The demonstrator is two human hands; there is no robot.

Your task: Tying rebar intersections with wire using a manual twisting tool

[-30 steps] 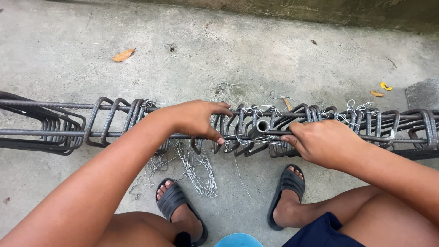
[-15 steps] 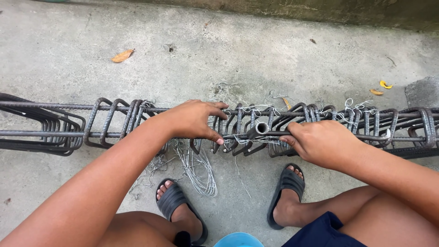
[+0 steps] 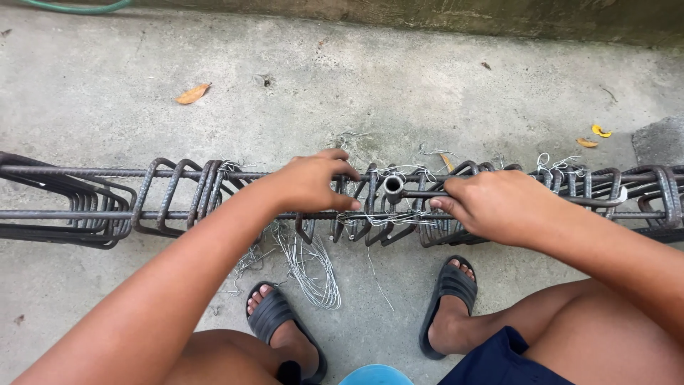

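Note:
A long rebar cage (image 3: 178,192) of dark steel bars and bent stirrups lies across the concrete in front of me. My left hand (image 3: 313,182) grips a stirrup and the near bar near the middle. My right hand (image 3: 491,203) is closed around the handle of a metal tying tool (image 3: 399,189), whose tubular head sits over thin tie wire (image 3: 388,217) wrapped at a joint. Short wire ends stick up along the cage.
A loose bundle of thin tie wire (image 3: 310,264) lies on the concrete by my left sandalled foot (image 3: 274,321). My right foot (image 3: 449,299) is just under the cage. Dry leaves (image 3: 192,93) lie beyond; a green hose (image 3: 78,7) runs along the far edge.
Both hands stay on the cage. The tool head has shifted slightly left over the wire joint; little else has moved.

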